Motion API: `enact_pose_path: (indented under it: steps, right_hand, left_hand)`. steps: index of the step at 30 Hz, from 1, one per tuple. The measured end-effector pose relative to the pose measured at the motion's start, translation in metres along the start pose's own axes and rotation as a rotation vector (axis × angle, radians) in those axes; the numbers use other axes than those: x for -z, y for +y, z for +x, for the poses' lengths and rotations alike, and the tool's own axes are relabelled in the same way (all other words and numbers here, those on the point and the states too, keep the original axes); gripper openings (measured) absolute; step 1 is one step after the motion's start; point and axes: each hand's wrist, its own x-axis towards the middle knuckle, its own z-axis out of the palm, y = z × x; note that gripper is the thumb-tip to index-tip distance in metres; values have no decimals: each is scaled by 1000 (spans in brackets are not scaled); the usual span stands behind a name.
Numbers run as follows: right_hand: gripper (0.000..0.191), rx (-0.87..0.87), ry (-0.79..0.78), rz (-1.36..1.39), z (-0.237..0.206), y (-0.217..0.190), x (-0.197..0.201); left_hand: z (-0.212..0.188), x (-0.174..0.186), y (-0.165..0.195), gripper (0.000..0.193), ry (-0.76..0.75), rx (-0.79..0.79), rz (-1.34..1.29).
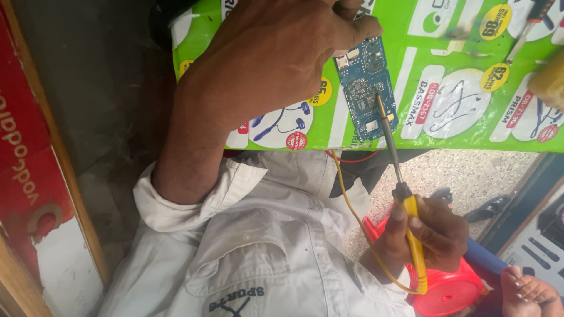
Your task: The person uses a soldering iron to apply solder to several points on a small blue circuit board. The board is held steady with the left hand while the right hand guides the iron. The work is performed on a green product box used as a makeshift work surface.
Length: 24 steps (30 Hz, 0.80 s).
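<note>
Left hand (276, 58) pins blue circuit board (365, 88) flat on green table (470, 135). Right hand (426, 232) grips yellow soldering iron (396, 176), tip on board. Advise: steady wrist, brief contact.

Only one view here, from a camera on the person's head, tipped steeply down over their own chest and lap. It sits close to the green printed sheet (470, 88) on the work surface, and past that sheet's near edge it sees straight down to the speckled floor (470, 176)
</note>
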Motion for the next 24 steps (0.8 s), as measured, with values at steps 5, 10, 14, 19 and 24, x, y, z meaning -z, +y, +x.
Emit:
enact_pose_path:
  steps: [5,10,14,19,24]
  right_hand:
    - [23,-24,-31,14,0,-5,4]
    - [21,-3,-14,44,3,-1,1]
    - [21,28,-72,37,9,-2,1]
    - [22,99,-246,56,17,-5,6]
    - [22,13,-135,11,10,-6,10]
  left_hand:
    - [2,4,1,43,56,-89,111]
    - [1,4,2,50,-82,80,-11]
    - [3,3,1,46,7,-57,83]
    - [5,5,6,47,-77,52,50]
    - [7,8,10,49,-80,55,54]
